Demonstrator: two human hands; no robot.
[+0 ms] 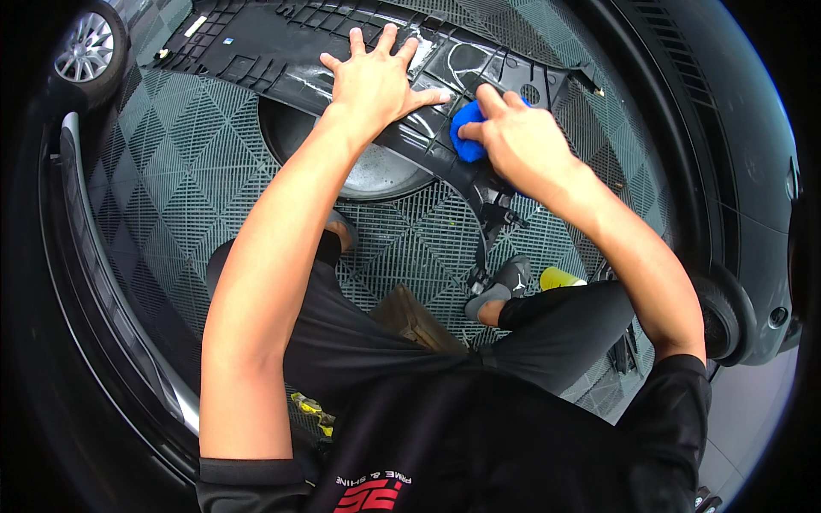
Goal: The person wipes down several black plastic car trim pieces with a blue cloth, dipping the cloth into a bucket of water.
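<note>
A long black plastic car trim panel (pixel 265 47) with ribs and wet white streaks lies across in front of me, its ribbed side up. My left hand (pixel 376 81) rests flat on it, fingers spread, holding nothing. In my right hand (pixel 522 137) a blue cloth (pixel 468 132) is bunched and pressed against the panel's right part. The fingers cover some of the cloth. Under the panel's near edge shows a round grey metal-looking object (pixel 385 171), partly hidden by the panel and my left forearm.
Grey grid floor tiles (pixel 171 171) lie below. A car body with a wheel (pixel 85 47) stands at the left, another dark car (pixel 753 171) at the right. Near my right shoe are a yellow object (pixel 560 278) and, between my legs, a brown box-like seat (pixel 419 321).
</note>
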